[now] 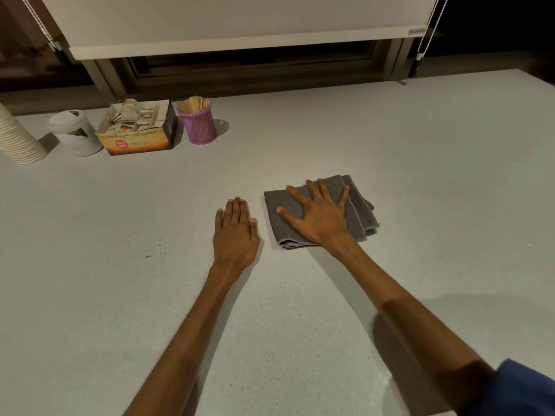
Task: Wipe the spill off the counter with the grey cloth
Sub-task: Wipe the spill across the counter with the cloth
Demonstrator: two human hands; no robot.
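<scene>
Wipe looked barely started: right hand (318, 216) lay flat, fingers spread, pressing the folded grey cloth (359, 207) mid-counter (420, 151), left hand (235, 232) flat and empty just beside it, while small brown spots (147, 255) sat unwiped well left.

Both bare forearms reach up from the lower frame toward the centre. The left hand (235, 232) lies flat, palm down, fingers together. The right hand (318, 214), just right of it, is flat with fingers spread.
</scene>
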